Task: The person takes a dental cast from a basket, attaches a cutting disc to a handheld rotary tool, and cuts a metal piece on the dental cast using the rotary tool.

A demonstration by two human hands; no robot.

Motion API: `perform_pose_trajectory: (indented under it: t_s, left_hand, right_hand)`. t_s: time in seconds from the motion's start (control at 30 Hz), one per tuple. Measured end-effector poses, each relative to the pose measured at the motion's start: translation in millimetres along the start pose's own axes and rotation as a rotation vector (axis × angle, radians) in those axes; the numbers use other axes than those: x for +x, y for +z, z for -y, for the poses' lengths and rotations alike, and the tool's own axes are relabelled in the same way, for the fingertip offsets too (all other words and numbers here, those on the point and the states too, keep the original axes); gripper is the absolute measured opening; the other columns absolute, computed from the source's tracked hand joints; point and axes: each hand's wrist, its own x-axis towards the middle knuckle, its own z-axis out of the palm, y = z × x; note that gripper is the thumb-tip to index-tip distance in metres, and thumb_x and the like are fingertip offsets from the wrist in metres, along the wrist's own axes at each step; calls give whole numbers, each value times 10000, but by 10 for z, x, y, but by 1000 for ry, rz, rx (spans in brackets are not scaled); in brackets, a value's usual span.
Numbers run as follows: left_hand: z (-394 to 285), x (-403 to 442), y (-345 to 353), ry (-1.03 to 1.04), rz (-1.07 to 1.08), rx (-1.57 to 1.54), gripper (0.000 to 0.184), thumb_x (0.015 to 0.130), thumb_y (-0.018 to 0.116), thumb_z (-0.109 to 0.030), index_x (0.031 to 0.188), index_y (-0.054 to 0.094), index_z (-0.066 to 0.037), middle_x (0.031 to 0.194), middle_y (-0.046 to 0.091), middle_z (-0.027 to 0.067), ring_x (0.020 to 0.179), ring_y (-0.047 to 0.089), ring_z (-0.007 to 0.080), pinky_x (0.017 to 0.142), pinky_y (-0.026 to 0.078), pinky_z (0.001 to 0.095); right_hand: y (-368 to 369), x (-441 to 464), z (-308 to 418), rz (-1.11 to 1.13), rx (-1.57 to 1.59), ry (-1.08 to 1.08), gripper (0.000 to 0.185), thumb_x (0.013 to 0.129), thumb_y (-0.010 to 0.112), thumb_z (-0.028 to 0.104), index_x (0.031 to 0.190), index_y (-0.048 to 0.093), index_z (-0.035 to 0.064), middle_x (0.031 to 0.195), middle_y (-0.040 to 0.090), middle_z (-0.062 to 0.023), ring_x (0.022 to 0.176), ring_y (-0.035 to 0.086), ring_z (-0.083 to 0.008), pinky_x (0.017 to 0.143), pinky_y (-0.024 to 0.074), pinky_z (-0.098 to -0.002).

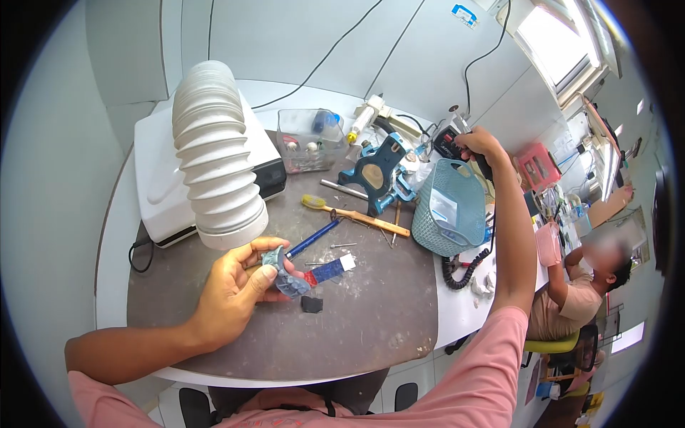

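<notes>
- From where I stand, the person's left hand (242, 278) pinches a grey-blue, horseshoe-shaped model (291, 285) between thumb and fingers; it sits at the hand's three o'clock, above the worktop (378, 321).
- A ribbed white hose (217, 157) opens just off that hand's twelve o'clock.
- A small black square (312, 304) lies at four o'clock.
- The right hand (481, 148) curls beside a black control box (448, 144); I can't tell its grip.
- A pale-blue woven plastic basket (428, 214) stands at its seven o'clock.

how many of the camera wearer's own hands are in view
2. The left hand holds a grey-blue curved piece over the brown mat; the right hand is at upper right, near the teal basket. Some fingers are hidden.
</notes>
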Motion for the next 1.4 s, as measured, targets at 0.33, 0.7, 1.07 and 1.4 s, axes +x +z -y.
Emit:
perform_pose_trajectory:
  t_s: [0.33, 0.7, 1.07, 1.4]
  left_hand:
    - [55, 16, -13, 33, -11, -33, 366, 1016, 468, -102, 1370, 421, -25, 1137, 561, 98, 1101, 627, 218, 897, 586, 380]
    - [131, -25, -86, 113, -61, -20, 456, 955, 593, -66, 1371, 404, -58, 1212, 596, 120, 1105, 605, 178, 974, 531, 334]
    - [183, 10, -130, 117, -46, -127, 391, 954, 607, -48, 1285, 401, -67, 1172, 621, 121, 1066, 628, 179, 961, 524, 313]
    - [161, -21, -117, 145, -6, -120, 359, 936, 633, -47, 1247, 458, -15, 1187, 635, 148, 1079, 624, 147, 983, 516, 297]
  right_hand:
    - [-687, -912, 169, -179, 109, -226, 443, 921, 668, 393, 1111, 635, -6, 778, 679, -87, 462, 549, -102, 425, 433, -261]
    - [224, -3242, 756, -535, 187, -796, 261, 1023, 519, 271, 1002, 546, 13, 646, 512, -51, 571, 490, -154, 536, 369, -303]
    - [1199, -3221, 1401, -124, 85, -855, 522, 827, 764, 434, 657, 500, 17, 476, 417, -62, 419, 362, -204, 465, 343, -356]
    - [1429, -3239, 1330, -61, 116, -827, 600, 699, 826, 524, 596, 487, 40, 471, 409, -42, 436, 349, -189, 452, 339, -347]
